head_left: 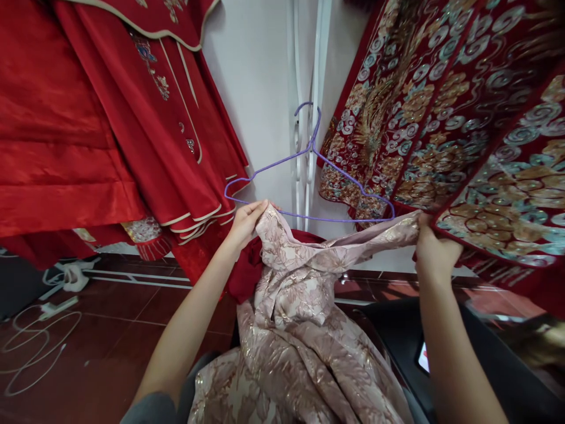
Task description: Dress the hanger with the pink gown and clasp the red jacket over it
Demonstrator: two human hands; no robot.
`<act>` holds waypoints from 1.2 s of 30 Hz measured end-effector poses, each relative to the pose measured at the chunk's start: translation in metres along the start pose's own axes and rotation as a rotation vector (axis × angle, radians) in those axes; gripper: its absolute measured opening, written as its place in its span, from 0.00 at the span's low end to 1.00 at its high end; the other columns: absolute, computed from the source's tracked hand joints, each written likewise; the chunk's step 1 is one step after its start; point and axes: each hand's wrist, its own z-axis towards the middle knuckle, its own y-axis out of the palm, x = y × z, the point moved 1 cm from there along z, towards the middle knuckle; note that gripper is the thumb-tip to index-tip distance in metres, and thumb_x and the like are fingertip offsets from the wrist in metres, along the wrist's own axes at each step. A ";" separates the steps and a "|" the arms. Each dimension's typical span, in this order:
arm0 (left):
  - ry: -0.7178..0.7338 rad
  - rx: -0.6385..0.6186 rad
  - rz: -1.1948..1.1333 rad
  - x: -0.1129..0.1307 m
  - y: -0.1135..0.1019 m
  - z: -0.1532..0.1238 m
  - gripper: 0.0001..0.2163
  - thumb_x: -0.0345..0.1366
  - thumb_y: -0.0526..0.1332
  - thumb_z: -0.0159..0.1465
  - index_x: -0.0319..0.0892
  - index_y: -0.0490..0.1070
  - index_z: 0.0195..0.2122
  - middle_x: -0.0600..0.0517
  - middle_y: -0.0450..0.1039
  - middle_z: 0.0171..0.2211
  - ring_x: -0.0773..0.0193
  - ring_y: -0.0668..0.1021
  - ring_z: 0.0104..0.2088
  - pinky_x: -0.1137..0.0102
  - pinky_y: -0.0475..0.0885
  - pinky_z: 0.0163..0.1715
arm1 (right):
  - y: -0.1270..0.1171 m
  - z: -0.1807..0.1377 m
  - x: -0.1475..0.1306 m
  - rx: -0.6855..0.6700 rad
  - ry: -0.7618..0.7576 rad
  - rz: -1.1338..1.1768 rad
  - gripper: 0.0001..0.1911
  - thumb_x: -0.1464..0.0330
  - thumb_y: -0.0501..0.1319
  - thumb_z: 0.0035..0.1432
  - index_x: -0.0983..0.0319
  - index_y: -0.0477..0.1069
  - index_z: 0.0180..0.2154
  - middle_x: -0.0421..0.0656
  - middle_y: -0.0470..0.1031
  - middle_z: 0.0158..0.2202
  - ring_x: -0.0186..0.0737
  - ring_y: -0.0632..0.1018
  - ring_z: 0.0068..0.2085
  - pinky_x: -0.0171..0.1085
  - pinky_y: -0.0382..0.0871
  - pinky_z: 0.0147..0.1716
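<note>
Pale pink brocade with metallic gold threads makes up the dress (304,288), its neckline stretched between two hands and its skirt heaped below, apparently over the person's lap. The left hand (248,225) pinches one shoulder end, thumb and fingers closed; the right hand (436,250) grips the other, its fingertips partly hidden. A purple hanger (312,141) stands just above the neckline. The cloth looks soft but full-bodied, probably heavy through the skirt, with raised threads that could snag; the sturdier shoulder ends seem the best hold, sparing the folded bodice.
</note>
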 end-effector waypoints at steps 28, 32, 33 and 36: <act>0.161 0.392 0.514 0.018 -0.095 -0.035 0.20 0.49 0.70 0.51 0.38 0.81 0.38 0.45 0.81 0.39 0.54 0.80 0.41 0.61 0.73 0.48 | 0.105 0.050 -0.049 -0.651 -0.515 -0.126 0.12 0.61 0.55 0.63 0.58 0.73 0.41 0.41 0.78 0.36 0.42 0.76 0.36 0.38 0.68 0.38; 0.168 0.442 0.455 0.005 -0.102 -0.029 0.21 0.50 0.70 0.50 0.38 0.81 0.38 0.45 0.81 0.38 0.54 0.81 0.41 0.61 0.74 0.48 | 0.103 0.051 -0.053 -0.642 -0.495 -0.129 0.11 0.61 0.56 0.62 0.58 0.73 0.41 0.41 0.79 0.37 0.42 0.77 0.37 0.38 0.68 0.40; 0.188 0.441 0.454 0.004 -0.099 -0.026 0.21 0.50 0.70 0.51 0.38 0.81 0.39 0.45 0.81 0.39 0.54 0.81 0.41 0.62 0.74 0.47 | 0.103 0.050 -0.053 -0.634 -0.491 -0.127 0.11 0.61 0.56 0.62 0.58 0.74 0.41 0.41 0.79 0.38 0.42 0.77 0.38 0.38 0.68 0.40; 0.240 0.423 0.478 0.004 -0.091 -0.018 0.20 0.49 0.68 0.54 0.38 0.80 0.39 0.46 0.81 0.39 0.55 0.81 0.42 0.64 0.74 0.47 | 0.101 0.049 -0.055 -0.632 -0.488 -0.121 0.11 0.62 0.57 0.62 0.58 0.74 0.41 0.41 0.79 0.38 0.41 0.77 0.38 0.38 0.68 0.40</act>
